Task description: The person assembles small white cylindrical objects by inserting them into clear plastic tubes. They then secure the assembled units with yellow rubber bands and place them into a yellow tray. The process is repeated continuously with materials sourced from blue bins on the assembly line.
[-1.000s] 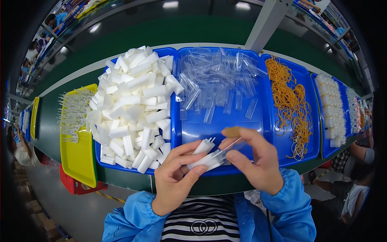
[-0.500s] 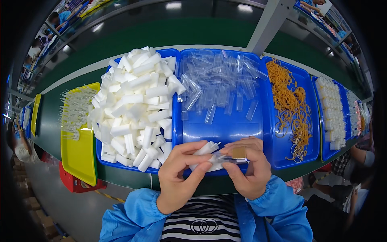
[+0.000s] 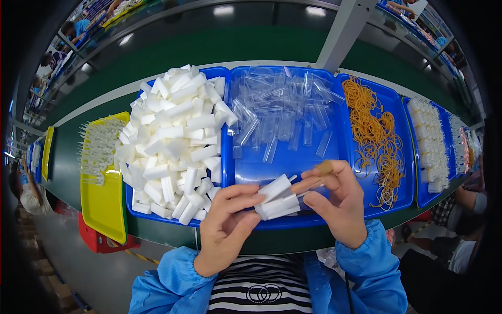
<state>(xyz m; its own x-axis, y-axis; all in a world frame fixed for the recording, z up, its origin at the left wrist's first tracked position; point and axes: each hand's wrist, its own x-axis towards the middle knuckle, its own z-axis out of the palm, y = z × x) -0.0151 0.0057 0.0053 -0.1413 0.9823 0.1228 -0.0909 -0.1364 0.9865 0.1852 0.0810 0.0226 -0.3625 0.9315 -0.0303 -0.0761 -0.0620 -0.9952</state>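
My left hand is closed around a small bundle of white foam blocks, its thumb and fingers gripping their left ends. Thin pale sticks stick out of the blocks' right ends, and clear plastic seems to wrap the lower one. Just right of the sticks is my right hand, thumb and fingers apart, with a brown band round one finger. Slight blur there hides whether its fingertips touch a stick. Beyond my hands, clear plastic sleeves lie loose in a blue tray.
White foam blocks are heaped in a blue tray on the left. Farther left, a yellow tray holds thin white sticks. Orange rubber bands fill a tray at right, beside one of white assembled pieces. A metal post rises behind.
My right hand has drawn back rightward and opened, no longer gripping the clear sleeve by the foam blocks. The bundle in my left hand shows more fully and is tilted.
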